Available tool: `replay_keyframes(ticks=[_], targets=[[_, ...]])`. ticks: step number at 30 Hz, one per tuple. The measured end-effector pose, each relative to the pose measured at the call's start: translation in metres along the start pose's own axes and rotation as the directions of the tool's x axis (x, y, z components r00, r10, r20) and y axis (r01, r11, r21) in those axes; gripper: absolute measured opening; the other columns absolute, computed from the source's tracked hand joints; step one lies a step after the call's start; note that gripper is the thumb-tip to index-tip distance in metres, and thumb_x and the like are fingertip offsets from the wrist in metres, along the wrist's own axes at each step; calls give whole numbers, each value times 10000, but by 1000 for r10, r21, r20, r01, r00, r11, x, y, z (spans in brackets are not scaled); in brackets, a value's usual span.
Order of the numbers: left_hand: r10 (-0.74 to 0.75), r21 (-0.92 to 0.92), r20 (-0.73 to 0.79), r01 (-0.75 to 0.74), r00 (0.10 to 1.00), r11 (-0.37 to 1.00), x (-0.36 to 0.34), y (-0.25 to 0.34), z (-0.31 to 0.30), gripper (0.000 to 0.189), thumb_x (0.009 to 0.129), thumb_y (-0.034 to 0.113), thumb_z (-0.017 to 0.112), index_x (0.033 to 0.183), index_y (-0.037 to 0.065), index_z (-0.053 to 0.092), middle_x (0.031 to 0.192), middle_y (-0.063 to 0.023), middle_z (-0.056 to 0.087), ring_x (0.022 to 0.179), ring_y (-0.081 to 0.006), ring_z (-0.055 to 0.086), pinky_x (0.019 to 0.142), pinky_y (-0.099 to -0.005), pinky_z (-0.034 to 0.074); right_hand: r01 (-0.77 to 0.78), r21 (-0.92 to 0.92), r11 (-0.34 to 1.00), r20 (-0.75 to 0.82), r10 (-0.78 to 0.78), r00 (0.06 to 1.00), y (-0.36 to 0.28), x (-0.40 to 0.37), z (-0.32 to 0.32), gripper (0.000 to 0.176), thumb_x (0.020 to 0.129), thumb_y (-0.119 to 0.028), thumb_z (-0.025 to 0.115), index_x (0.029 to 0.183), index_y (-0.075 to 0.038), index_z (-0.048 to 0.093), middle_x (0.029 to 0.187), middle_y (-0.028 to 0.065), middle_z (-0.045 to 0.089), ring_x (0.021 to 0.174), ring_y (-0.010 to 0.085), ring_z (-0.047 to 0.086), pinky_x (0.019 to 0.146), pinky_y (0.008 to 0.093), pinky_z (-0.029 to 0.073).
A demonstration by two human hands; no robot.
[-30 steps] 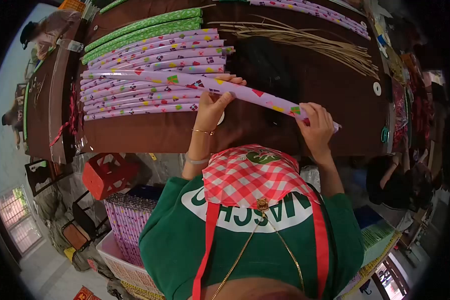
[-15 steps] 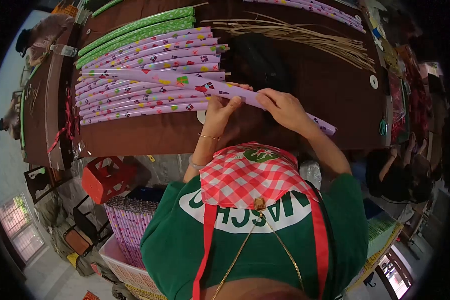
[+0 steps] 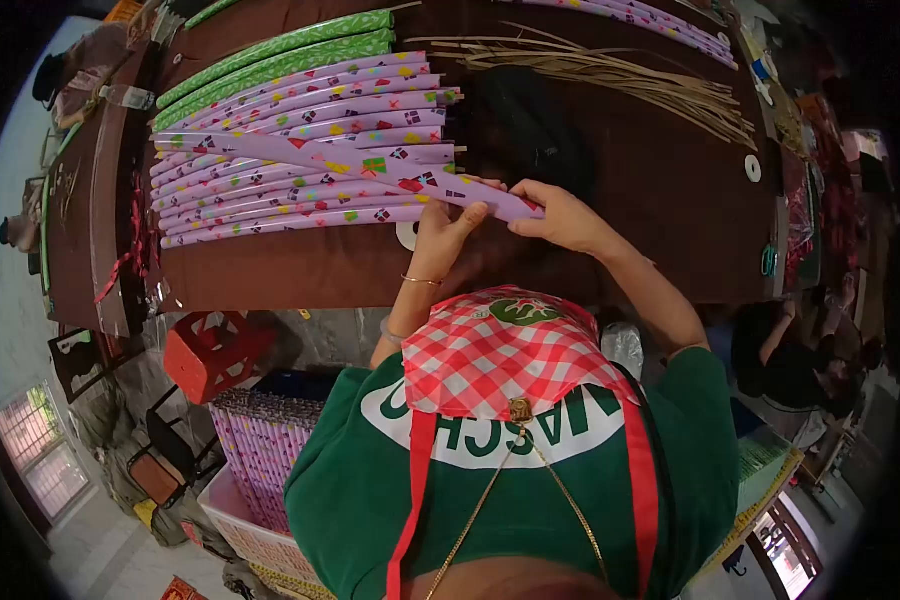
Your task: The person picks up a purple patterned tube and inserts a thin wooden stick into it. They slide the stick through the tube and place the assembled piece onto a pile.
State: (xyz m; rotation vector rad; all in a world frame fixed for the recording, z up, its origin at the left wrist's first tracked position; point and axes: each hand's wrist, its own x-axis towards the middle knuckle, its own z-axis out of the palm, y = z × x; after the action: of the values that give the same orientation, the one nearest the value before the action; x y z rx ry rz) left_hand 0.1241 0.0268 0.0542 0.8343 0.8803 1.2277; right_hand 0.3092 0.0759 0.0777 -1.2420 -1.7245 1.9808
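A roll of glossy lilac wrapping paper [image 3: 345, 160] printed with little gift boxes lies slanting over a row of similar lilac rolls [image 3: 300, 220]. My left hand [image 3: 448, 232] grips it from below near its right part, thumb on top. At the roll's right end, my right hand [image 3: 562, 217] closes on the paper with thumb and fingers. Part of the left fingers is hidden behind the paper. A white disc [image 3: 407, 236] on the brown cloth peeks out beside my left hand.
Green patterned rolls [image 3: 280, 68] lie beyond the lilac ones. Thin wooden strips [image 3: 630, 80] spread across the far right of the brown-covered table [image 3: 660, 205], near a dark cloth-like item [image 3: 530, 125]. A red stool [image 3: 205, 355] and a crate of rolls [image 3: 255, 530] stand at lower left.
The lilac paper no longer sticks out past my right hand; its right end now sits at those fingers. My right hand has turned slightly, and the left end has shifted a little left.
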Motion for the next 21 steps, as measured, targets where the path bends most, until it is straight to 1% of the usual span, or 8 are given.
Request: replay_keyframes(ticks=[2,3,5,7,11,14,16,21], targets=[[-24,-12,-5,24,1000,1000,0,-1,0,326,828,120,610,1081,-31,472,1084,-130,566,1029,-196,536,906,-302,415,148,-343,928,-100,-193,976,-1,-5,3,261,808,-210,623,966,-22,535,797,9,548,682,72,488,638,212,409],[-14,-32,7,14,1000,999,0,-2,0,328,828,121,611,1081,-30,469,1079,-130,568,1027,-196,536,907,-303,413,147,-342,928,-105,-193,975,-5,-6,1,261,808,-210,623,966,-22,535,797,9,548,682,72,488,638,212,409],[-3,-51,21,4,1000,999,2,-4,0,329,827,121,611,1082,-30,467,1074,-131,570,1026,-196,535,908,-303,412,-22,-23,999,73,24,997,-16,-9,-5,241,837,-210,585,971,-16,539,796,20,556,687,77,496,644,219,418],[50,22,49,-51,998,998,3,-8,0,319,847,130,584,1104,-31,487,1101,-134,567,1026,-206,542,884,-309,431,-36,15,999,73,35,997,-13,-7,-8,229,855,-211,560,969,-14,542,793,24,559,688,79,501,645,220,421],[40,14,42,-41,998,999,2,-4,7,334,847,143,587,1110,-34,483,1095,-137,569,1017,-211,546,878,-312,436,-19,79,997,93,12,996,-8,-7,-9,217,894,-212,498,960,-12,549,779,29,565,683,82,512,643,224,431],[9,-99,48,-4,999,995,1,-1,10,308,845,130,591,1083,-24,471,1076,-126,570,1010,-184,538,886,-294,416,-36,125,992,68,27,997,-3,-9,-6,217,890,-218,504,951,-15,550,773,28,565,677,81,512,635,222,430],[-130,-58,-32,128,991,990,1,-3,10,293,854,128,574,1092,-12,476,1082,-116,571,995,-170,543,852,-274,431,-31,124,992,45,26,999,1,-9,-4,212,886,-214,512,946,-15,550,770,25,565,672,79,511,627,219,430],[-190,-137,-53,181,980,974,0,-3,13,300,850,97,537,1110,-42,481,1086,-137,575,986,-197,561,820,-290,464,-30,106,994,-23,32,999,5,-9,-2,191,865,-195,542,932,-16,547,757,15,563,653,72,506,605,206,422]])
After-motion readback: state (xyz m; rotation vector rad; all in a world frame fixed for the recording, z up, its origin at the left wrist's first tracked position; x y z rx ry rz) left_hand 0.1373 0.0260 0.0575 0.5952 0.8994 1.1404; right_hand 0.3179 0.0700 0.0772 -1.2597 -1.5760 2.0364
